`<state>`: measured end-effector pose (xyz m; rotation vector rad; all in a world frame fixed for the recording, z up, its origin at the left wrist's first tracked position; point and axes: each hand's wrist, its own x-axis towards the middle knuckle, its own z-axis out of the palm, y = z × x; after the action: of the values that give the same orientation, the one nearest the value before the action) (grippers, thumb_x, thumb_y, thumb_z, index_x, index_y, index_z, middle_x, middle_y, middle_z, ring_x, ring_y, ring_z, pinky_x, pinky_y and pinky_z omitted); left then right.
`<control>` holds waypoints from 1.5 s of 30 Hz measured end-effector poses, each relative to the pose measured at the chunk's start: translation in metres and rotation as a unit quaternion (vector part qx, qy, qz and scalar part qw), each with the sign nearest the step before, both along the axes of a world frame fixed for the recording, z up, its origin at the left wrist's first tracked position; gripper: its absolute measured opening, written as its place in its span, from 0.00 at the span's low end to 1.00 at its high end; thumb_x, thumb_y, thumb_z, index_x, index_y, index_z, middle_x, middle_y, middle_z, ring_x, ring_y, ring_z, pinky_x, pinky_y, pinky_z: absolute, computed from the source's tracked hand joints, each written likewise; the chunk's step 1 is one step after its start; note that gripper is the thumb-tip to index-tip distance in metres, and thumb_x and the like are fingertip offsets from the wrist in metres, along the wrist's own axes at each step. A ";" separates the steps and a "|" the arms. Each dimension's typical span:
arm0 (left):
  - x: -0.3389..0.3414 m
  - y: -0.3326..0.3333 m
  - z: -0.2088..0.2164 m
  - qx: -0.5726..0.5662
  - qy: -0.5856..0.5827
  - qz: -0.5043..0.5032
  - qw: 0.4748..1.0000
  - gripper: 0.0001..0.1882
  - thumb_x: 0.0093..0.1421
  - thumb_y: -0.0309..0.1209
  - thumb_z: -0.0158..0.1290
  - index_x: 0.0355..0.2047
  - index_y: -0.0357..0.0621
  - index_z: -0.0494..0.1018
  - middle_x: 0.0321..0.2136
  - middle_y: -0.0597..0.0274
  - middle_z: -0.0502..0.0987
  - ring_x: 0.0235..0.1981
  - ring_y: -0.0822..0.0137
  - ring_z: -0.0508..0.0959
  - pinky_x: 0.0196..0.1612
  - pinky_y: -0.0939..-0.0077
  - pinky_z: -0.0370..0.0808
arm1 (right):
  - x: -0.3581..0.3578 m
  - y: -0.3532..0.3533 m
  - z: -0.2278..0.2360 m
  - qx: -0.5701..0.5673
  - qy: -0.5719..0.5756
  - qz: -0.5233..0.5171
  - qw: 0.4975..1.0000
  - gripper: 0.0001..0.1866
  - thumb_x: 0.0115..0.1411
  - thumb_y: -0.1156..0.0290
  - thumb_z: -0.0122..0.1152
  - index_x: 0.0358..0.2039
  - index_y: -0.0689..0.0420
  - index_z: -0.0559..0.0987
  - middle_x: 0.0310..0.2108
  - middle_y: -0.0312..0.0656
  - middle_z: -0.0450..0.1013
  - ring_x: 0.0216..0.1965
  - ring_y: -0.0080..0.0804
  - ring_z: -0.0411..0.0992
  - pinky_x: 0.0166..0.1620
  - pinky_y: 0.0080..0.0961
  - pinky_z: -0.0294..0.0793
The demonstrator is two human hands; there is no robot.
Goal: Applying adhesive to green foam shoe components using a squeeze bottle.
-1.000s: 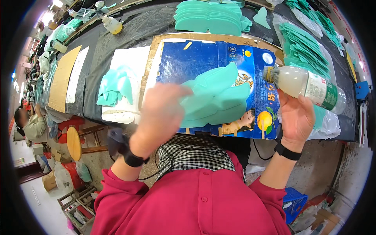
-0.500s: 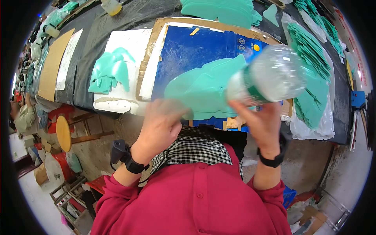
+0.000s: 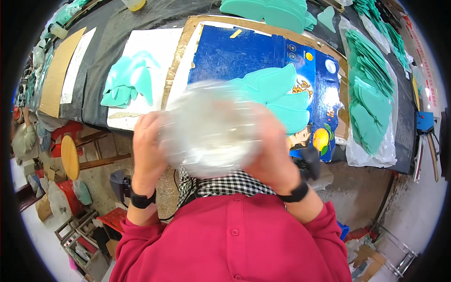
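A clear plastic bottle is raised close to the camera, its round bottom facing me and blurred. My left hand grips its left side and my right hand grips its right side. Both wrists wear black bands, and the sleeves are red. Behind the bottle, a teal leaf-shaped foam piece lies on a flattened blue printed carton on the workbench.
Another teal piece rests on a white sheet at the left. Stacks of teal cut-outs lie on clear plastic at the right, more at the back. A round wooden stool stands below the bench's left side.
The bottle, held out to the right in my right hand a second ago, has come up in front of the camera. My left hand has left the teal piece and joined on the bottle.
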<state>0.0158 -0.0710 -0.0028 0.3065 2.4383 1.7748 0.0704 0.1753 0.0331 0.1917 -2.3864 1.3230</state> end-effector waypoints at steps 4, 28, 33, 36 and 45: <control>-0.018 -0.016 0.015 -0.189 0.092 -0.027 0.977 0.15 0.56 0.16 0.49 0.41 0.36 0.81 0.42 0.57 0.81 0.45 0.61 0.79 0.51 0.70 0.74 | 0.047 0.088 0.006 0.007 -0.091 -0.193 0.977 0.19 0.56 0.78 0.74 0.49 0.62 0.83 0.44 0.43 0.83 0.45 0.37 0.81 0.49 0.33 0.79; -0.041 -0.040 0.034 -0.152 0.091 0.031 0.984 0.13 0.61 0.18 0.51 0.44 0.36 0.81 0.40 0.61 0.80 0.42 0.69 0.76 0.50 0.76 0.73 | 0.018 0.008 -0.001 0.022 -0.013 -0.025 0.999 0.22 0.52 0.73 0.78 0.48 0.58 0.83 0.44 0.48 0.82 0.46 0.48 0.81 0.49 0.36 0.80; -0.088 -0.077 0.063 -0.038 0.050 0.060 0.996 0.14 0.70 0.21 0.51 0.53 0.38 0.80 0.45 0.69 0.80 0.45 0.79 0.75 0.52 0.84 0.70 | 0.067 0.090 0.015 -0.203 -0.197 -0.188 0.941 0.16 0.57 0.79 0.75 0.47 0.64 0.84 0.41 0.43 0.84 0.42 0.30 0.83 0.48 0.28 0.81; -0.120 -0.068 0.096 -0.036 0.126 0.058 0.990 0.14 0.69 0.23 0.54 0.53 0.40 0.81 0.43 0.70 0.79 0.44 0.80 0.74 0.52 0.86 0.70 | 0.072 0.106 0.024 -0.209 -0.166 -0.213 0.940 0.14 0.58 0.79 0.74 0.45 0.64 0.85 0.40 0.43 0.85 0.41 0.30 0.83 0.47 0.27 0.81; -0.164 0.050 0.116 -0.065 0.135 -0.099 0.984 0.15 0.68 0.26 0.57 0.54 0.43 0.81 0.37 0.74 0.74 0.35 0.85 0.70 0.37 0.90 0.65 | 0.027 0.024 0.007 -0.001 -0.012 -0.019 1.000 0.29 0.47 0.77 0.75 0.52 0.56 0.79 0.47 0.49 0.79 0.50 0.51 0.78 0.53 0.41 0.78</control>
<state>-0.1481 -0.0209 0.1136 0.7937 2.5758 1.5724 0.0974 0.1992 0.0404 0.1299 -2.3972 1.3172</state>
